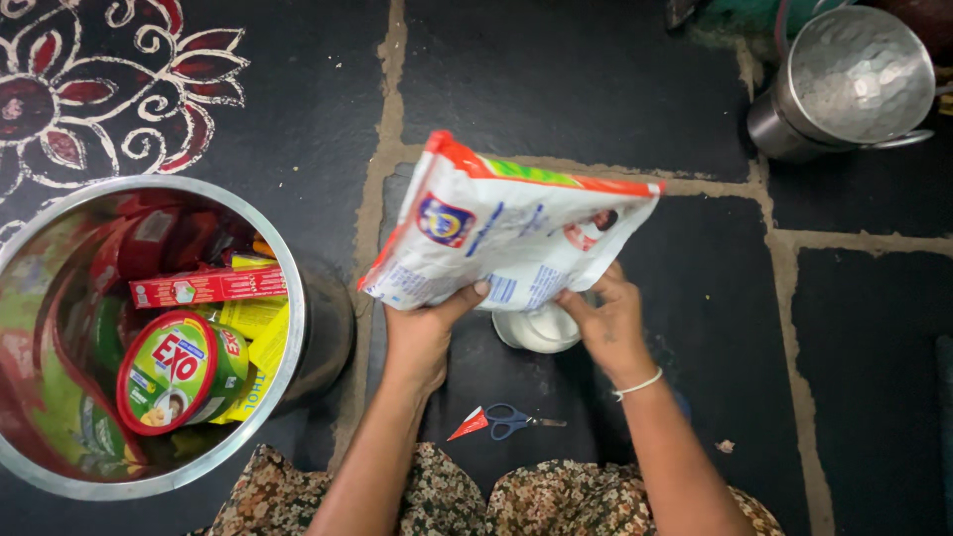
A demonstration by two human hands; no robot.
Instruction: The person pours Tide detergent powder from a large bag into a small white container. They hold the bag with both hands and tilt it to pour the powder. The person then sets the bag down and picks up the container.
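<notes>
Above white jar (537,331) | both hands' fingers (475,291) clamped on pouch (506,233) | steel pot (288,347): packets

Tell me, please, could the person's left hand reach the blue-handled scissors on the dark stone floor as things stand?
Probably yes, but not at once: the left hand grips the white and orange plastic packet together with the right hand. The blue-handled scissors lie uncovered close below, with nothing between.

Open floor (556,89) ahead; steel tub (288,328) blocks left, scissors (511,421) lie near.

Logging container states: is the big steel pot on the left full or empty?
Full: the steel pot holds packets, a red box and a round green tub.
</notes>
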